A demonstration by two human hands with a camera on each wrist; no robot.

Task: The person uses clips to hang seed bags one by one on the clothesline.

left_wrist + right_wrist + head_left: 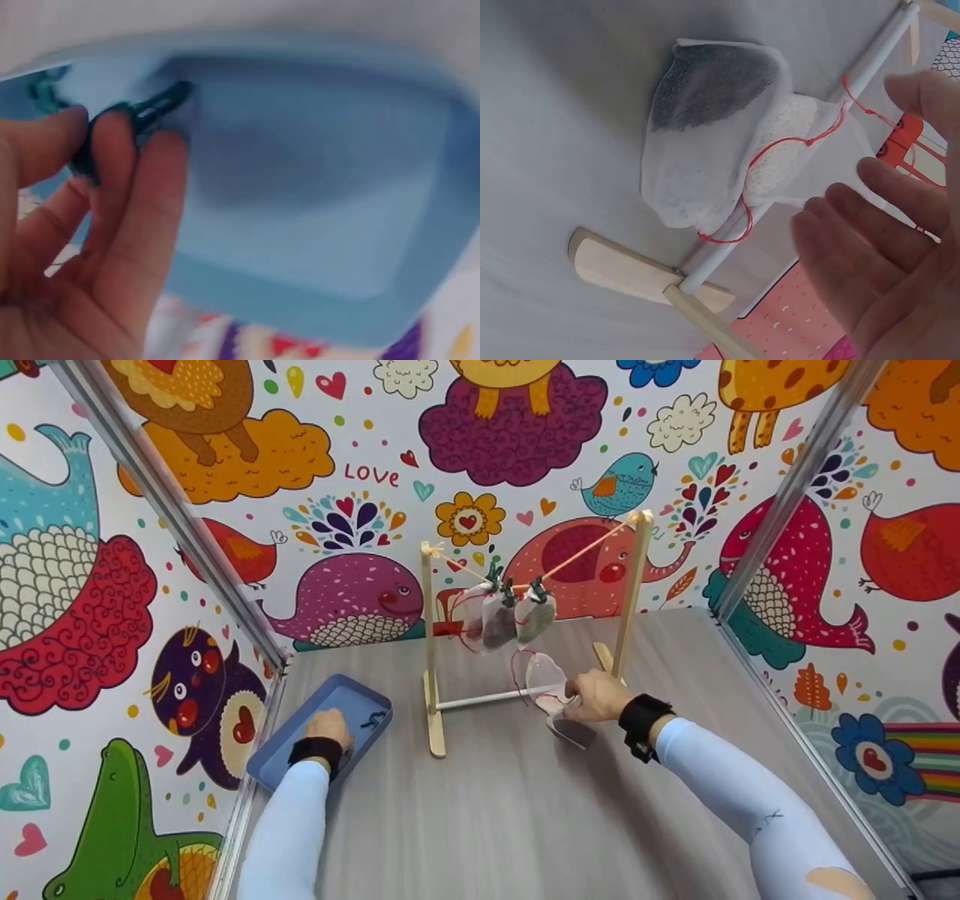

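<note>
In the blue tray (349, 690) at the left, my left hand (330, 727) pinches a dark green clip (161, 105) between thumb and fingers. Another green clip (45, 91) shows past the thumb. My right hand (596, 695) is close beside two small white mesh bags on the table, its fingers loosely extended and slightly bent. One mesh bag (712, 127) has dark contents. Partly behind it, the other bag (784, 142) holds white grains and has a red drawstring (780, 142).
A wooden stand (430, 637) with a white crossbar (480, 697) holds up a sagging cord (585, 551). Several filled mesh bags (499, 619) hang from it by dark green clips (538, 589). Patterned panels (360, 592) and metal posts (787, 487) border the grey table (495, 817).
</note>
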